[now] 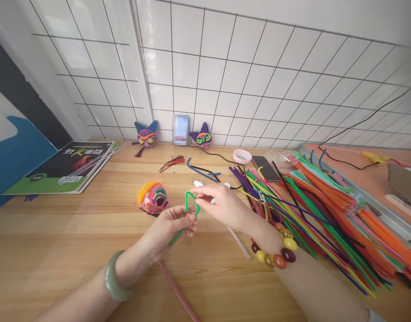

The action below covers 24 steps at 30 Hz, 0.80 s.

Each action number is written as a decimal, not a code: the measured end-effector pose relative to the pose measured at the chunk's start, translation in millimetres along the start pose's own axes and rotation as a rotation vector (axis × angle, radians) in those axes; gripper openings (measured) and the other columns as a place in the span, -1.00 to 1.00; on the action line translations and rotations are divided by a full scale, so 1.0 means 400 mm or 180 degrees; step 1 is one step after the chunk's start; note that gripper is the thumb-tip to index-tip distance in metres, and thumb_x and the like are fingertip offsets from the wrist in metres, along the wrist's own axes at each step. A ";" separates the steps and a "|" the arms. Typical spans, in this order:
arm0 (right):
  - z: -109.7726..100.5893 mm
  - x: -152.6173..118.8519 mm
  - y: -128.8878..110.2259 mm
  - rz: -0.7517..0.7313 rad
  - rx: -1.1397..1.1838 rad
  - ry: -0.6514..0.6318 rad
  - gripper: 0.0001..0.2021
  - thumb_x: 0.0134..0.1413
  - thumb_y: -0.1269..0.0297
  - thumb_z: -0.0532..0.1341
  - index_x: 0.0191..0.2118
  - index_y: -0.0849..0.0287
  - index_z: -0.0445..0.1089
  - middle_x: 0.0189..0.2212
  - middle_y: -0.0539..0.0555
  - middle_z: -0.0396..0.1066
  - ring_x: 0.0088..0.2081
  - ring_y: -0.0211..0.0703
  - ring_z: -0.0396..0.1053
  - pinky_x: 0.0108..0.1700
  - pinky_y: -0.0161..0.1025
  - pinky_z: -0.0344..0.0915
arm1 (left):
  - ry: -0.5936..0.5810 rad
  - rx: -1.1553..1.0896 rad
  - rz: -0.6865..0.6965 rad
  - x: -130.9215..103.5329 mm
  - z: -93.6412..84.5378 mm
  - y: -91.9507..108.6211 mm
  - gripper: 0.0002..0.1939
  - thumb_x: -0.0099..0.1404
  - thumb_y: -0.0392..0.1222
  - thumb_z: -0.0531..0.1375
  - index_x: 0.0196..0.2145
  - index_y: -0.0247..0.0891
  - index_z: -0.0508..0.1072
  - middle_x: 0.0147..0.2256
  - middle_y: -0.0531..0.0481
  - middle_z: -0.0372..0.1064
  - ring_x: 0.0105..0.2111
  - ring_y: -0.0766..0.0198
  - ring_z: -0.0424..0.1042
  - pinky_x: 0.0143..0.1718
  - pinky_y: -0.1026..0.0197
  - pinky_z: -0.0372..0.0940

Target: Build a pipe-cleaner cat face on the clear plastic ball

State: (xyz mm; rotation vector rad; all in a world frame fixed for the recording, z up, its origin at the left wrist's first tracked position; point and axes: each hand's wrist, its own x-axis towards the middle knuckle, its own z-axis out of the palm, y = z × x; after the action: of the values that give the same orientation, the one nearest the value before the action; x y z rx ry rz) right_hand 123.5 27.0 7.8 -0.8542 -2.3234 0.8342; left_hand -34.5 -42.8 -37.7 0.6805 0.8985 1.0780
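A green pipe cleaner (187, 202), bent into a loop at its upper end, is held between both hands above the table. My left hand (174, 226) pinches it low, and its straight tail runs out below the palm. With thumb and fingers, my right hand (219, 203) grips the side of the loop. Just beyond my left hand sits a round ball (152, 197) partly wrapped in orange and multicoloured strands, with a dark eye-like coil. A white glue gun (198, 182) lies partly hidden behind my right hand.
Many coloured pipe cleaners (312, 223) spread across the right side, with scissors (262, 197) among them. Two finished-looking cat heads (147, 135) and an upright phone (181, 129) stand by the tiled wall. A pink bowl (242, 156), dark phone (266, 168) and book (63, 167) lie around.
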 end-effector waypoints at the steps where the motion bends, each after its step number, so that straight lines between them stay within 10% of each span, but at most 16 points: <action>1: -0.004 0.000 -0.001 -0.0031 -0.0034 -0.0040 -0.70 0.07 0.47 0.11 -0.08 0.17 0.44 -0.25 0.05 0.51 -0.27 -0.22 0.42 -0.22 -0.32 0.28 | -0.0026 0.0080 0.0036 0.001 -0.002 0.002 -0.78 0.04 -0.26 0.33 -0.32 -0.34 0.47 -0.53 0.01 0.39 -0.54 0.39 0.33 -0.50 0.34 0.22; 11: -0.009 -0.001 -0.001 0.0190 0.0140 -0.0489 -0.67 0.09 0.36 0.14 0.00 0.19 0.33 -0.39 0.01 0.45 -0.37 -0.24 0.36 -0.30 -0.32 0.23 | 0.0160 0.0596 0.0390 0.013 -0.020 0.005 -0.80 0.02 -0.19 0.34 -0.38 -0.32 0.49 -0.54 0.05 0.40 -0.60 0.45 0.30 -0.55 0.36 0.19; 17: -0.004 -0.002 -0.013 0.0101 0.0050 -0.0600 -0.87 0.10 0.41 0.07 -0.42 0.21 0.33 -0.57 -0.09 0.28 -0.52 -0.34 0.19 -0.45 -0.38 0.08 | 0.0139 0.0643 0.0403 0.013 -0.020 0.018 -0.81 0.06 -0.16 0.32 -0.39 -0.32 0.49 -0.48 0.03 0.42 -0.60 0.46 0.28 -0.55 0.35 0.17; 24: -0.013 0.000 0.002 0.0273 0.0005 -0.0914 -0.83 0.05 0.45 0.06 -0.43 0.21 0.38 -0.60 -0.11 0.21 -0.56 -0.38 0.09 -0.52 -0.40 0.00 | 0.0118 0.0861 0.0445 0.004 -0.019 0.031 -0.73 0.18 -0.05 0.20 -0.24 -0.30 0.46 -0.43 0.00 0.40 -0.68 0.54 0.09 -0.65 0.38 -0.04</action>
State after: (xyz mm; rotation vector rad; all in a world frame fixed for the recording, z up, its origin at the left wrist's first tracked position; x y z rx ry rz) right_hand 127.2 29.2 10.7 -0.8882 -2.5456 1.0552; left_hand -46.2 -37.0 -31.5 0.9615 1.0521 1.1057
